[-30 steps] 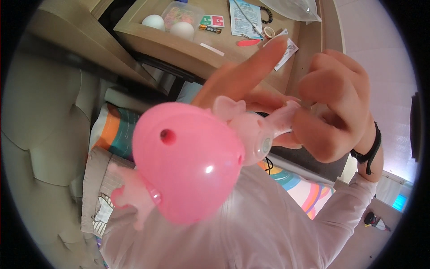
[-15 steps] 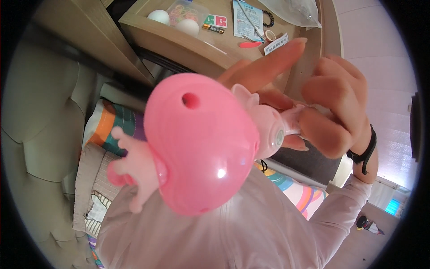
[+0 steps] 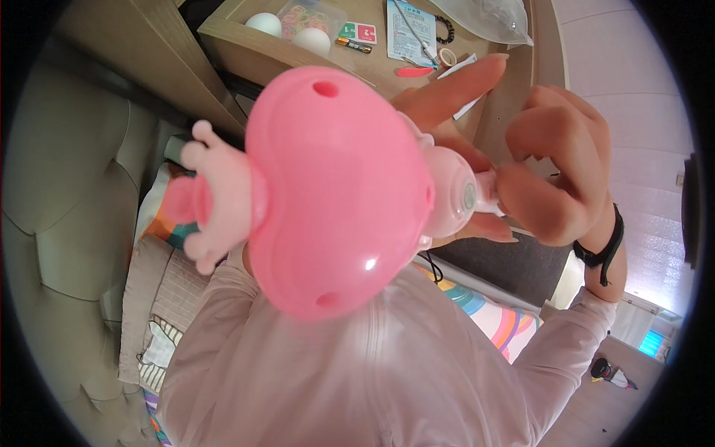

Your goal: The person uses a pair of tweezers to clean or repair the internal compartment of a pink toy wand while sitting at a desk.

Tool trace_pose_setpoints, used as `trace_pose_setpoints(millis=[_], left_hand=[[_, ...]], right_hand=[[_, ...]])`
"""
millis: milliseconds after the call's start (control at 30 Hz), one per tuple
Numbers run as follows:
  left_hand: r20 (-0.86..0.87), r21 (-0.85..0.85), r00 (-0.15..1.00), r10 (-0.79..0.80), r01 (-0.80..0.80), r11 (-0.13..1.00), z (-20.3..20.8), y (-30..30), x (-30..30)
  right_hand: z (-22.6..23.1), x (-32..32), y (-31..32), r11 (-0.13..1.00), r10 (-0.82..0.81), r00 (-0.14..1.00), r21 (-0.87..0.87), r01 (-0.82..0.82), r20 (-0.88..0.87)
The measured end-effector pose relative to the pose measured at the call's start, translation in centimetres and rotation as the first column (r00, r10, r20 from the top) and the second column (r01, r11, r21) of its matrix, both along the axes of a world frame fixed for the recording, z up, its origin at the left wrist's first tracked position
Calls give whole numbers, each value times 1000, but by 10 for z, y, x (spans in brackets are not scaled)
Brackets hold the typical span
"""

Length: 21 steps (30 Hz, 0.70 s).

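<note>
A large glossy pink plastic toy (image 3: 335, 186) with a rounded, heart-like body and small holes fills the centre, held very close to the camera. A paler pink knobbly piece (image 3: 216, 197) sticks out on its left side. My left hand (image 3: 447, 93) is behind the toy and holds it, one finger stretched up to the right. My right hand (image 3: 558, 171), with a black wristband (image 3: 603, 249), pinches the small pale stub at the toy's right end. My light pink sleeve (image 3: 335, 380) covers the lower part of the view.
A wooden bedside table (image 3: 246, 52) at the top holds two white egg shapes (image 3: 313, 39), a clear box of coloured rings (image 3: 309, 15), a battery (image 3: 351, 46), a paper sheet (image 3: 410, 26) and a plastic bag (image 3: 491, 18). A beige padded headboard (image 3: 67, 186) is left; striped bedding (image 3: 484, 313) lies below.
The pink toy has turned and risen nearer to the camera, its hole now at the top. My right hand stays pinched at the toy's right end.
</note>
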<state>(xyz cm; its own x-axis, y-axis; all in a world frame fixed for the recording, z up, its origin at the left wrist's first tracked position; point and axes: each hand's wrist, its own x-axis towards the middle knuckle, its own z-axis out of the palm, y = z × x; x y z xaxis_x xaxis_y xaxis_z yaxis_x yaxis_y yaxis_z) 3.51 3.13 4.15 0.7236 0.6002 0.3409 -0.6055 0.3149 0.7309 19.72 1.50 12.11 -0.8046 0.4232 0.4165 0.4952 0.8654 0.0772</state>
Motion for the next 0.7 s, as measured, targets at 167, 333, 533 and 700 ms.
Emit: trace_pose_setpoints(millis=[167, 333, 533, 700], left_hand=[[76, 35, 995, 71, -74, 997, -2, 1, 4], [53, -337, 991, -123, 134, 932, 4, 4, -3], [-35, -219, 999, 2, -9, 976, -4, -4, 2], [-473, 153, 860, 192, -135, 979, 27, -2, -7]], right_hand=[[-2, -2, 0, 1000, 5, 1000, 8, -5, -18], [-1, 3, 0, 997, 54, 998, 51, -55, 21], [-4, -2, 4, 998, 44, 999, 50, -45, 12], [-3, -3, 4, 997, 61, 998, 54, -60, -18]])
